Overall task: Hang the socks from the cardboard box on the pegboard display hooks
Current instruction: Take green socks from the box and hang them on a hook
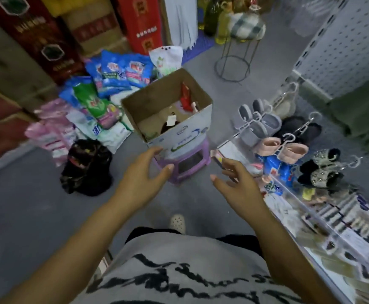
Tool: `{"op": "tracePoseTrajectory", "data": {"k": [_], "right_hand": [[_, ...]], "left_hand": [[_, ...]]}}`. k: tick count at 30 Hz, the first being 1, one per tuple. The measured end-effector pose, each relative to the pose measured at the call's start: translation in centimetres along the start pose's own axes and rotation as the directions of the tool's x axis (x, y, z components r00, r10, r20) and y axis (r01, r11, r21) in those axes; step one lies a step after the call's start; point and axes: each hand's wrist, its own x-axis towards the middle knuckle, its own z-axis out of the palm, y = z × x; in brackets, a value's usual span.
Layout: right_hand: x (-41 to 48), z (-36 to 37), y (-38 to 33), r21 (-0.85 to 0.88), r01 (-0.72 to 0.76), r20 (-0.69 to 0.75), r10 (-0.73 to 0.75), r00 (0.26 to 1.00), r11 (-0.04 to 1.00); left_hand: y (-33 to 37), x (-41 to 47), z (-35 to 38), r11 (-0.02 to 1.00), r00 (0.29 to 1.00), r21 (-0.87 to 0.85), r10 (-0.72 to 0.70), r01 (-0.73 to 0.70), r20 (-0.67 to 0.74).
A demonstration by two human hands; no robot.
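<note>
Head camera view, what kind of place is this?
Probably a small shop or its stockroom: a white pegboard wall, slippers on hangers on a display rack, and packaged detergent bags piled on the floor.

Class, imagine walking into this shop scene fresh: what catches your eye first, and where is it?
Two empty, open hands, left hand and right hand, reach toward the open cardboard box on a purple stool at centre. Bright blue bags pile up behind-left; slippers hang right.

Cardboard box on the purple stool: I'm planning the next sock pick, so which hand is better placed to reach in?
Probably the left hand: open and empty, its fingertips are right by the cardboard box front corner. The right hand, also empty, sits further right, nearer the shelf edge.
</note>
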Motion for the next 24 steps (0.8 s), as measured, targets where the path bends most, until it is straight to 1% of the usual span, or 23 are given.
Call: {"op": "tracePoseTrajectory", "data": {"k": [4,8,10,15,18,20,24], "right_hand": [[4.4,2.4,-3.2,-0.021,0.036,0.040,-0.035,0.999,0.999],[9.0,3.8,-5.1,-0.118,0.081,0.089,-0.071,0.993,0.990],[11.6,4.4,-6.0,-0.140,0.080,0.120,-0.063,0.991,0.987],[18.7,5.1,-7.1,-0.167,0.057,0.245,-0.015,0.970,0.984],[23.9,5.0,-7.6,-0.192,0.056,0.337,0.012,0.941,0.980],[27.6,5.1,-8.0,-0.219,0.038,0.364,0.046,0.930,0.975],[35.2,6.7,-8.6,-0.294,0.039,0.456,0.104,0.884,0.955]], "left_hand": [[-1.1,3.5,-3.2,1.000,0.998,-0.006,-0.022,0.022,-0.064],[-2.3,6.5,-4.2,0.995,0.989,-0.070,-0.075,0.066,-0.128],[-2.8,8.2,-4.2,0.992,0.982,-0.091,-0.104,0.090,-0.160],[-3.5,13.7,-4.0,0.974,0.959,-0.118,-0.213,0.194,-0.186],[-4.1,18.1,-4.2,0.939,0.902,-0.183,-0.332,0.290,-0.274],[-4.8,20.8,-3.9,0.906,0.856,-0.216,-0.417,0.364,-0.306],[-6.4,25.9,-2.3,0.807,0.764,-0.313,-0.582,0.501,-0.278]]}}
